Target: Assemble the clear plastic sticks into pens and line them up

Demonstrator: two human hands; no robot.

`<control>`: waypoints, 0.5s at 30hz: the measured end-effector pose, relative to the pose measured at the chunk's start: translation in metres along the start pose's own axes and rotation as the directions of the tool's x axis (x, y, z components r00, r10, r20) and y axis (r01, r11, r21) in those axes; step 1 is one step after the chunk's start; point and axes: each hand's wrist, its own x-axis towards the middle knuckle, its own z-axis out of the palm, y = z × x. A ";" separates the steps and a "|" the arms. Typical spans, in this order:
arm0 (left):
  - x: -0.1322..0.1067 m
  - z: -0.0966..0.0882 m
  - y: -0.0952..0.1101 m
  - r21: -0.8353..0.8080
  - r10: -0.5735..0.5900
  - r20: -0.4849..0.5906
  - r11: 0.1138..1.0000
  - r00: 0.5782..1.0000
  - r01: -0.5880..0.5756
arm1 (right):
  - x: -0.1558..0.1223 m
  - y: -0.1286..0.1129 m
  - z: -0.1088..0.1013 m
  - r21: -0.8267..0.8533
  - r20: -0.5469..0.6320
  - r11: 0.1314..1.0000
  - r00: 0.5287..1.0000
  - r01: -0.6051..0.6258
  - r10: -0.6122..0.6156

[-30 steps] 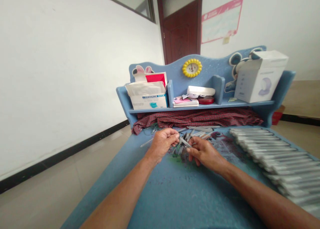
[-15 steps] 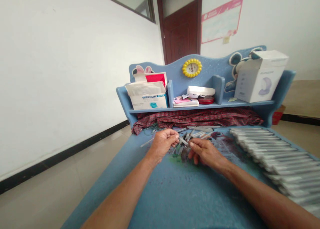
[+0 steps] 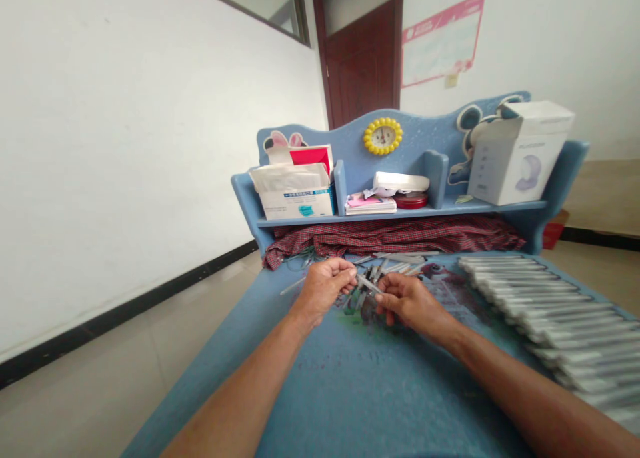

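My left hand (image 3: 330,286) pinches one end of a slim, pale pen (image 3: 369,285) between thumb and fingers. At its other end, my right hand (image 3: 406,301) has thumb and fingertips closed on the same pen. It slants down to the right between the two hands, and its tips are hidden by the fingers. Just behind and below it lies a loose heap of pen parts (image 3: 383,269), clear and dark pieces mixed. Several similar pale pens (image 3: 565,318) lie side by side in a long stack at the right of the blue table (image 3: 340,405).
A checked red cloth (image 3: 400,237) is bunched beneath the blue shelf (image 3: 395,213) at the table's back. On the shelf stand a mask box (image 3: 300,201), a small pile of papers (image 3: 370,206), a red round tin (image 3: 411,201) and a white carton (image 3: 517,155). Green string (image 3: 309,255) lies at the back left.
My right fingers have shifted along the pen, slightly down and left, and more of it shows between the hands. The left hand stays almost where it was.
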 end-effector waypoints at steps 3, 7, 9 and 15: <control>0.000 0.000 0.000 -0.005 -0.003 0.006 1.000 1.000 0.003 | -0.001 -0.001 0.000 -0.049 0.017 0.999 1.000 -0.024 0.025; -0.001 0.000 0.000 0.005 0.002 0.000 1.000 1.000 -0.002 | -0.001 -0.001 0.000 0.003 0.011 1.000 1.000 -0.016 0.016; -0.001 0.000 0.000 0.005 0.000 -0.004 1.000 1.000 0.000 | -0.001 -0.001 0.000 -0.010 0.017 1.000 1.000 -0.023 0.024; 0.000 0.000 0.000 0.010 -0.008 0.012 1.000 1.000 0.008 | -0.001 0.001 -0.001 -0.030 0.039 0.999 0.999 -0.016 0.017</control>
